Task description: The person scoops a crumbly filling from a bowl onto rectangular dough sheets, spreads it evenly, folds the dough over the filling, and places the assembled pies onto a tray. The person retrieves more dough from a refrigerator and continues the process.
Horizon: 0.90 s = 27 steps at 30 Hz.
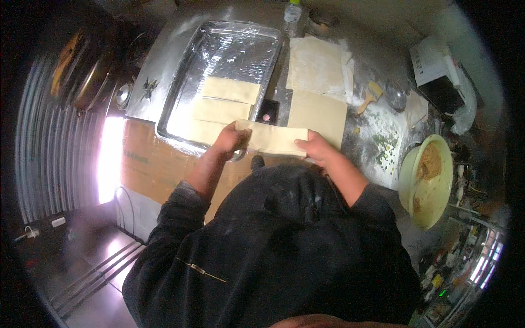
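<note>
A folded, pale rectangle of dough (276, 139) is stretched between my hands above the table's near edge. My left hand (232, 140) pinches its left end, and my right hand (318, 148) grips the right end with the thumb on top. To the left lies a large metal tray (182, 64) lined with clear plastic wrap. Three similar dough rectangles (223, 110) sit in its near right part, one behind the other, the closest partly hidden by my left hand. Flat dough sheets (318, 109) lie beyond my right hand, with a floury pale sheet (319, 66) behind them.
A small dark object (268, 111) rests between tray and sheets. At right are a brush (373, 96), chopped greens (386, 148) on floured metal, and a pale green basin (407, 177) with brownish filling. A clear bottle (292, 17) stands at the back; cardboard (156, 164) is below the table's front.
</note>
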Tool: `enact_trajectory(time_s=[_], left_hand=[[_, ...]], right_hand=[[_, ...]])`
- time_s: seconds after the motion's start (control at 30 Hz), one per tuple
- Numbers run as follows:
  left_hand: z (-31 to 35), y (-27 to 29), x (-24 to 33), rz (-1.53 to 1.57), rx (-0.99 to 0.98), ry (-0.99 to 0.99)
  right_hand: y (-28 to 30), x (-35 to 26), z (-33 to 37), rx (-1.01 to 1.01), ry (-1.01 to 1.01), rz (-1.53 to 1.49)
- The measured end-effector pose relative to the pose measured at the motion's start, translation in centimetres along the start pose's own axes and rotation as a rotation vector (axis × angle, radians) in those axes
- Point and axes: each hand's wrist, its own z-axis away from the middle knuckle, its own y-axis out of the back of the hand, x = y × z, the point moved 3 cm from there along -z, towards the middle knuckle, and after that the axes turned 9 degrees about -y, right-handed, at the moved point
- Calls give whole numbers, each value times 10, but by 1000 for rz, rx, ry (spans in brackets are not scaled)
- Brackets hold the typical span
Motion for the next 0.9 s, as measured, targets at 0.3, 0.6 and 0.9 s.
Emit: enact_trajectory(time_s=[0.3,0.6,0.9], left_hand=[[-97,116,86,-151,146,-101],[-257,180,124,-302,-9,-302],[-303,232,72,-1043,157,-197]], right_hand=[[-74,-127,-71,207,166,154],[-54,-176,-71,301,234,46],[50,42,-21,505,-113,147]])
